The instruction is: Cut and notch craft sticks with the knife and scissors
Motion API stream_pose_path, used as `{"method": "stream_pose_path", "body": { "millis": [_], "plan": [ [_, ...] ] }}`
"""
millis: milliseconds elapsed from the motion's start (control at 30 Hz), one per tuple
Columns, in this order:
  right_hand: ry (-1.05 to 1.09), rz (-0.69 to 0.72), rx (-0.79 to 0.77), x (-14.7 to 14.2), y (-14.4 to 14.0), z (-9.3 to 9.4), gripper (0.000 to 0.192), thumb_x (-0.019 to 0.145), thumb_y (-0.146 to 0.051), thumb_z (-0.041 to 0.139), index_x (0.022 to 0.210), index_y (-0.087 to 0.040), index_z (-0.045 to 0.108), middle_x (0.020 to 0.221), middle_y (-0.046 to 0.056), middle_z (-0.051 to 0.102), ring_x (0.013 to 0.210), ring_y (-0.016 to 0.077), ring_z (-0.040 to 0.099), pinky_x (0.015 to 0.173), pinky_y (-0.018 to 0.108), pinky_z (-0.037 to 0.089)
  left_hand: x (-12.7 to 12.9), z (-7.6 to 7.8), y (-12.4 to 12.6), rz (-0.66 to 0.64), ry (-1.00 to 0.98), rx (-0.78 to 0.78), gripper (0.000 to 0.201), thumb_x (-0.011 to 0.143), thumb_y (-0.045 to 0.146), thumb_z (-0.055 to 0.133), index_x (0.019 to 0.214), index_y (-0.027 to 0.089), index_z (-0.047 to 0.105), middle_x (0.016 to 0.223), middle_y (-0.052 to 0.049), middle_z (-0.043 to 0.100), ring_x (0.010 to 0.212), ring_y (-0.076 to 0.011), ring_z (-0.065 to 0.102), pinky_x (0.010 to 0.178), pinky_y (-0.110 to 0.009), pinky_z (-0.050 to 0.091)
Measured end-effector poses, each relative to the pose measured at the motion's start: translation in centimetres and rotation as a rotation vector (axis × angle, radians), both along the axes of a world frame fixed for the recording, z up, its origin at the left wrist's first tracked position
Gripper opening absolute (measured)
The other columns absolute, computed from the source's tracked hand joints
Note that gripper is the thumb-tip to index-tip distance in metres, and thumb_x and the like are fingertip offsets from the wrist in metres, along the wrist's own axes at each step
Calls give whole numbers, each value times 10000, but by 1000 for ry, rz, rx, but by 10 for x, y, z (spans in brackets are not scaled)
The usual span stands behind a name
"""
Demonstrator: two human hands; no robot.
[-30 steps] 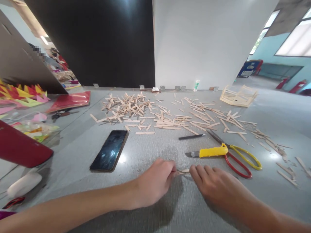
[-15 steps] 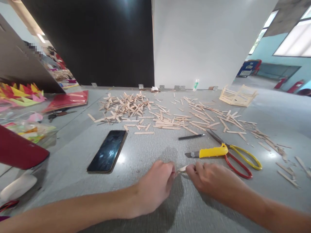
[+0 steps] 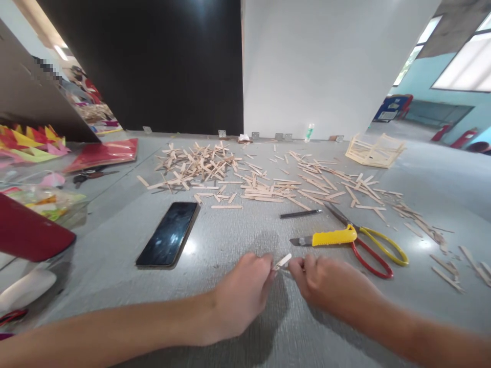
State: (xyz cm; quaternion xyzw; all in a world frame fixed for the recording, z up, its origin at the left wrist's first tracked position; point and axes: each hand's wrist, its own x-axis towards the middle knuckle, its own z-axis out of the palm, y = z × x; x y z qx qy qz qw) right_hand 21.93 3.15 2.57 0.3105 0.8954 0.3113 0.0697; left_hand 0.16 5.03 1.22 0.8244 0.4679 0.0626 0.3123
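Note:
My left hand (image 3: pixel 245 286) is closed around a short pale wooden craft stick (image 3: pixel 284 261), whose rounded end sticks out up and to the right. My right hand (image 3: pixel 326 283) faces it across a small gap, thumb and fingers pinched together. A thin sliver seems to run between the two hands, but what the right fingers grip is mostly hidden. Just beyond the right hand lie a yellow utility knife (image 3: pixel 333 237) with its blade out and a pair of scissors (image 3: pixel 371 260) with red and yellow handles. A black pen (image 3: pixel 301 214) rests behind the knife.
Loose craft sticks (image 3: pixel 207 166) spread across the grey table's far half. A phone (image 3: pixel 169 235) lies left of my hands. At the back stand a glue stick (image 3: pixel 309 133) and a small stick frame (image 3: pixel 376 151). A red cylinder (image 3: pixel 30 227) lies at the left.
The stick's rounded end has come away from my right fingers and now points upward from my left hand. Both hands stay close together.

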Motion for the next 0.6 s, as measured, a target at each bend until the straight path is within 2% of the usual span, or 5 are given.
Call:
{"method": "stream_pose_path", "body": {
  "millis": [100, 233, 333, 533, 600],
  "plan": [
    [11, -6, 0, -2, -5, 0, 243, 782, 27, 493, 872, -189, 557, 536, 8, 589, 368, 168, 513, 454, 363, 70, 0, -1, -3, -3, 11, 6, 268, 1065, 214, 374, 902, 173, 582, 750, -6, 496, 657, -181, 501, 609, -304, 346],
    [9, 117, -69, 13, 22, -3, 235, 845, 4, 486, 831, -229, 504, 547, -31, 580, 375, 157, 511, 446, 370, 96, 0, -1, -5, -7, 33, 7, 262, 1060, 204, 384, 903, 168, 591, 754, -6, 497, 687, -193, 515, 633, -308, 357],
    [-2, 170, -104, 18, 36, -4, 222, 875, -10, 482, 849, -227, 523, 567, -38, 600, 375, 150, 501, 443, 375, 102, 1, -2, -4, 8, 47, 14, 259, 1060, 204, 385, 926, 162, 603, 761, -10, 498, 730, -208, 533, 655, -311, 365],
    [-7, -12, -25, -8, 0, 2, 238, 771, 32, 496, 857, -154, 617, 521, 46, 588, 354, 190, 503, 444, 366, 49, 2, -4, -5, -3, 52, 17, 259, 1055, 180, 387, 944, 159, 620, 742, 4, 478, 686, -195, 512, 645, -309, 356],
    [-13, -41, -31, -11, -4, 4, 252, 749, 34, 505, 880, -135, 637, 520, 52, 592, 356, 193, 506, 444, 365, 45, 2, -4, -6, -8, 52, 17, 261, 1050, 161, 387, 934, 159, 621, 733, 6, 476, 679, -193, 510, 638, -307, 350]
  ]
}}
